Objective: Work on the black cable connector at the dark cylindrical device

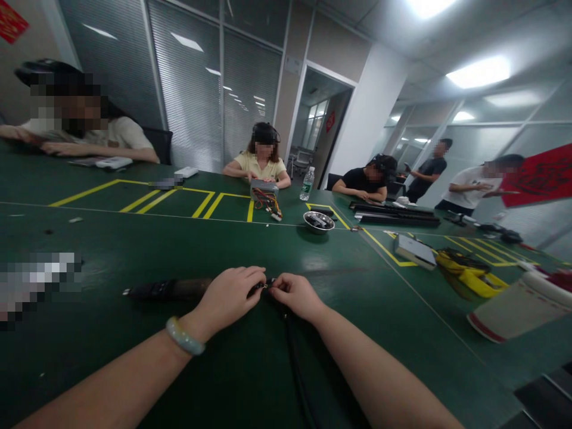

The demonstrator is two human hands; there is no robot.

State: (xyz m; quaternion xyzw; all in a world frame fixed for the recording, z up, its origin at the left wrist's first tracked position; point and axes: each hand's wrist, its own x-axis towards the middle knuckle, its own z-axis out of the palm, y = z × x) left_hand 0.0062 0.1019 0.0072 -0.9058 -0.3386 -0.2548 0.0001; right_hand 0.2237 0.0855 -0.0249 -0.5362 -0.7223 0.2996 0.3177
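Observation:
A long black tool (172, 290) with a small silver tip, looking like an electric screwdriver, lies on the green table with its tip to the left. My left hand (232, 292) is closed over its right-hand end. Beside it, my right hand (297, 296) is pinched at a small dark part with a brass-coloured glint, where the tool's end meets a black cable (292, 348). The fingertips of both hands nearly touch there. From under my right hand the cable runs down toward me. The exact joint is mostly hidden by my fingers.
A metal bowl of dark parts (319, 223) stands ahead, near a water bottle (307, 183). At right are a grey box (414, 251), yellow items (480, 281) and a white bucket (521, 307). Several people work around the table; one handles a power supply (264, 189) with coloured wires.

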